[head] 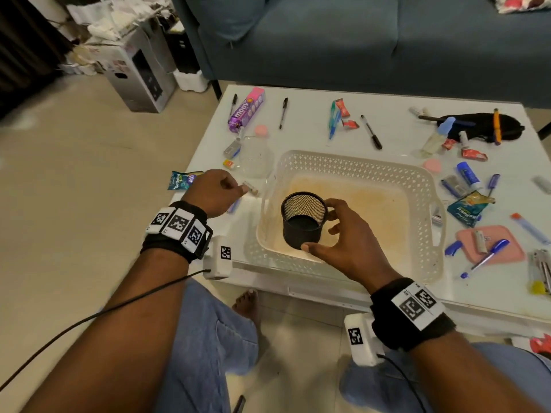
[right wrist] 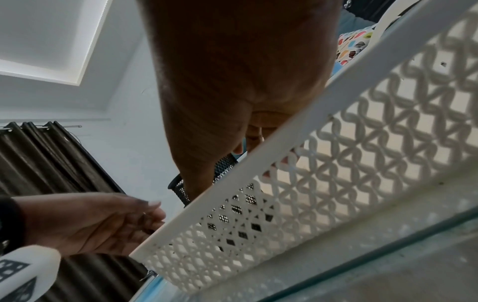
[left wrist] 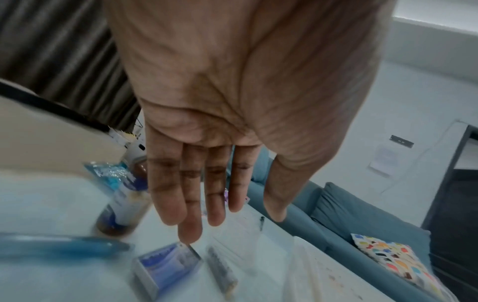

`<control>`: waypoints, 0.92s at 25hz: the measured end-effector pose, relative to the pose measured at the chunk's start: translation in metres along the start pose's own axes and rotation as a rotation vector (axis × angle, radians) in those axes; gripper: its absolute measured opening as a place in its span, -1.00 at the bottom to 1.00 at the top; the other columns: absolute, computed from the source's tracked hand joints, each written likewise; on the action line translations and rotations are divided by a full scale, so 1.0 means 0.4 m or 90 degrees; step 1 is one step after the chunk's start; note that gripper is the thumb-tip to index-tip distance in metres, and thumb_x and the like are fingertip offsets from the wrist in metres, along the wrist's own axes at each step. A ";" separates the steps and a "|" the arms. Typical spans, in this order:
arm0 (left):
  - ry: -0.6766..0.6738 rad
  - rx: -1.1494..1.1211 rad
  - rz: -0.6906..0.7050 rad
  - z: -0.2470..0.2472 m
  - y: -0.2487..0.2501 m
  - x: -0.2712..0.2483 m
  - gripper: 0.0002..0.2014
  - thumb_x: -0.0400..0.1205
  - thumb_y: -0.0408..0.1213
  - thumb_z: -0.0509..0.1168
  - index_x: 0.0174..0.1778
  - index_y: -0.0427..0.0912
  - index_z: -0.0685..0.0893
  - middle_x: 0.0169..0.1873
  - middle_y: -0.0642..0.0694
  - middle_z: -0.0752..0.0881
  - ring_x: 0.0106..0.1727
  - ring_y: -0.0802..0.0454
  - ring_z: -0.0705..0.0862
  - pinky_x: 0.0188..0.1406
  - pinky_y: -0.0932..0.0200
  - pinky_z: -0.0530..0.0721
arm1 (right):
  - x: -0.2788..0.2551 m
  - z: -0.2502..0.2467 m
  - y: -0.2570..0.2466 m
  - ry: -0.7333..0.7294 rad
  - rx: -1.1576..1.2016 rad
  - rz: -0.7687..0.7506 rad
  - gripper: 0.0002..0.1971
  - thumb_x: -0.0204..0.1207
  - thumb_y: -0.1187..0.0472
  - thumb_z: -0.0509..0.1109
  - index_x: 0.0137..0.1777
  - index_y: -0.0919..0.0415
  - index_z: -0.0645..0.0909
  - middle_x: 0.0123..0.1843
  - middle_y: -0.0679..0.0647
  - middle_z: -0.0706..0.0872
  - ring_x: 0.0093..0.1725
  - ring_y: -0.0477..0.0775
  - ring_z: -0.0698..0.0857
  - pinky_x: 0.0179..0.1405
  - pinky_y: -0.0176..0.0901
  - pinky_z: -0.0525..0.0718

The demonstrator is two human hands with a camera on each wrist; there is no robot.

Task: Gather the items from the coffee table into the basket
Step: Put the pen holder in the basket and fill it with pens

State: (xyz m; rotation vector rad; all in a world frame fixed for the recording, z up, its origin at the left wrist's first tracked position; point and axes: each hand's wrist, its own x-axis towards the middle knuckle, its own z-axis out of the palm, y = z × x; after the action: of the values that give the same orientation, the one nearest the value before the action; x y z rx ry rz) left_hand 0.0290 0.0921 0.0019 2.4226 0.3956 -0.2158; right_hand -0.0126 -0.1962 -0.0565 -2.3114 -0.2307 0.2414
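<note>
A white lattice basket [head: 351, 162] sits mid-table on the white coffee table [head: 313, 138]. Inside it stands a black mesh pen cup [head: 302, 219]. My right hand [head: 323, 229] grips the cup, thumb at its near base and fingers curled at its right rim. In the right wrist view the basket wall [right wrist: 323, 173] hides most of the cup [right wrist: 225, 167]. My left hand [head: 238, 187] hovers over the table's left edge, empty. Its fingers [left wrist: 214, 204] are straight above a blue box [left wrist: 168, 265] and a small stick-like item [left wrist: 222, 269].
Left of the basket lie a clear container [head: 255, 158], a Moov box [head: 247, 110], a blue sachet [head: 182, 180] and a brown bottle [left wrist: 121, 206]. Pens, sachets, a pink tray [head: 490, 244] and a black pouch [head: 483, 126] crowd the right. A blue sofa [head: 357, 40] stands behind.
</note>
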 end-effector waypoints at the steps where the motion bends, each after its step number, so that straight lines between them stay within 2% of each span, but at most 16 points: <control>1: 0.004 0.030 -0.024 -0.028 -0.021 -0.003 -0.71 0.63 -0.08 0.46 -0.07 -0.31 0.79 -0.12 -0.19 0.83 0.03 -0.16 0.78 0.12 0.00 0.71 | 0.002 -0.002 0.001 0.003 0.004 -0.001 0.01 0.25 -0.25 0.71 0.65 -0.12 0.27 0.44 -0.05 0.63 0.14 -0.03 0.72 -0.04 -0.19 0.62; 4: -0.023 0.122 -0.094 -0.072 -0.066 -0.004 -0.78 0.65 -0.24 0.43 0.03 -0.36 0.82 0.05 -0.23 0.83 0.19 -0.19 0.75 0.21 0.03 0.69 | 0.006 -0.010 0.013 0.006 0.003 0.010 0.01 0.26 -0.20 0.73 0.65 -0.07 0.28 0.41 0.03 0.64 0.06 -0.04 0.69 -0.03 -0.10 0.66; 7: -0.075 0.139 -0.193 -0.072 -0.104 0.021 -0.72 0.61 -0.29 0.49 0.17 -0.38 0.77 0.16 -0.28 0.78 0.21 -0.26 0.73 0.27 -0.04 0.68 | 0.003 -0.014 0.017 0.002 -0.010 0.014 0.00 0.28 -0.17 0.73 0.65 -0.04 0.28 0.41 0.07 0.65 0.06 -0.01 0.70 -0.02 -0.07 0.66; 8: -0.091 0.170 -0.231 -0.066 -0.128 0.039 -0.64 0.56 -0.23 0.54 0.19 -0.36 0.75 0.15 -0.28 0.76 0.20 -0.26 0.74 0.27 -0.06 0.69 | 0.000 -0.012 0.014 -0.003 -0.019 0.011 -0.01 0.28 -0.16 0.73 0.65 -0.04 0.28 0.42 0.07 0.65 0.09 0.01 0.72 0.00 -0.05 0.68; 10: -0.114 0.252 -0.270 -0.047 -0.199 0.101 -0.37 0.36 0.04 0.64 0.21 -0.29 0.72 0.17 -0.24 0.77 0.18 -0.27 0.75 0.24 -0.08 0.75 | -0.002 -0.009 0.009 -0.011 -0.031 0.000 -0.03 0.30 -0.16 0.71 0.66 -0.04 0.29 0.43 0.05 0.64 0.16 0.05 0.75 0.04 -0.01 0.71; 11: -0.113 0.287 -0.291 -0.036 -0.248 0.146 -0.30 0.26 0.15 0.65 0.17 -0.26 0.73 0.16 -0.22 0.80 0.12 -0.25 0.77 0.14 -0.04 0.77 | -0.004 -0.009 0.007 -0.014 -0.033 -0.004 -0.04 0.31 -0.16 0.71 0.66 -0.04 0.30 0.43 0.03 0.64 0.18 0.05 0.75 0.04 -0.02 0.71; 12: -0.118 0.299 -0.313 -0.031 -0.276 0.168 -0.36 0.23 0.14 0.67 0.06 -0.23 0.76 0.11 -0.22 0.82 0.02 -0.21 0.77 0.01 0.05 0.74 | -0.006 -0.006 0.005 -0.020 -0.036 -0.006 -0.05 0.32 -0.16 0.70 0.65 -0.05 0.30 0.43 0.01 0.65 0.18 0.04 0.75 0.03 -0.04 0.71; 14: -0.128 0.325 -0.330 -0.031 -0.266 0.163 -0.57 0.30 0.03 0.71 -0.19 -0.19 0.73 0.01 -0.21 0.82 -0.07 -0.14 0.75 -0.09 0.13 0.69 | -0.006 -0.003 0.007 -0.033 -0.045 -0.004 -0.07 0.32 -0.17 0.69 0.64 -0.07 0.32 0.43 0.00 0.65 0.18 0.03 0.75 0.02 -0.05 0.71; 15: -0.142 0.328 -0.333 -0.036 -0.234 0.132 -0.59 0.32 0.01 0.71 -0.21 -0.19 0.72 0.00 -0.20 0.81 -0.04 -0.14 0.76 -0.05 0.12 0.71 | -0.006 -0.001 0.008 -0.040 -0.048 -0.001 -0.09 0.33 -0.18 0.68 0.63 -0.07 0.33 0.43 0.00 0.65 0.17 0.03 0.75 0.01 -0.05 0.72; 17: -0.149 0.347 -0.326 -0.030 -0.215 0.117 -0.59 0.34 0.00 0.70 -0.12 -0.20 0.77 0.00 -0.19 0.81 0.02 -0.14 0.78 0.06 0.09 0.75 | -0.003 -0.001 0.011 -0.043 -0.053 0.003 -0.12 0.34 -0.18 0.67 0.61 -0.06 0.36 0.42 0.01 0.66 0.16 0.03 0.75 0.01 -0.04 0.73; 19: -0.151 0.359 -0.305 -0.026 -0.217 0.126 -0.53 0.33 0.03 0.69 0.01 -0.18 0.80 0.01 -0.16 0.79 0.02 -0.15 0.75 0.09 0.11 0.73 | 0.003 -0.004 0.012 -0.037 -0.056 0.002 -0.14 0.34 -0.17 0.67 0.60 -0.05 0.37 0.41 0.01 0.66 0.16 0.03 0.74 0.01 -0.05 0.72; 21: -0.150 0.371 -0.282 -0.027 -0.218 0.131 -0.43 0.33 0.02 0.68 0.19 -0.20 0.79 0.14 -0.16 0.79 0.13 -0.17 0.75 0.23 0.04 0.73 | 0.007 -0.005 0.006 -0.032 -0.056 0.000 -0.17 0.35 -0.16 0.66 0.58 -0.06 0.38 0.40 -0.01 0.66 0.15 0.01 0.73 0.00 -0.05 0.71; 23: -0.141 0.313 -0.261 -0.035 -0.168 0.101 -0.45 0.40 -0.16 0.67 0.28 -0.27 0.77 0.23 -0.20 0.79 0.24 -0.21 0.75 0.33 -0.07 0.72 | 0.010 -0.006 0.003 -0.029 -0.058 0.002 -0.18 0.35 -0.16 0.66 0.57 -0.07 0.39 0.40 -0.03 0.66 0.14 -0.01 0.73 0.00 -0.06 0.71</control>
State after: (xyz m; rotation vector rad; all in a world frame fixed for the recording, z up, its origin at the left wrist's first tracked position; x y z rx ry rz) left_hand 0.0450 0.1596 -0.0372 2.7222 0.8121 -0.8387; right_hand -0.0082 -0.1979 -0.0563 -2.3992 -0.2655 0.2905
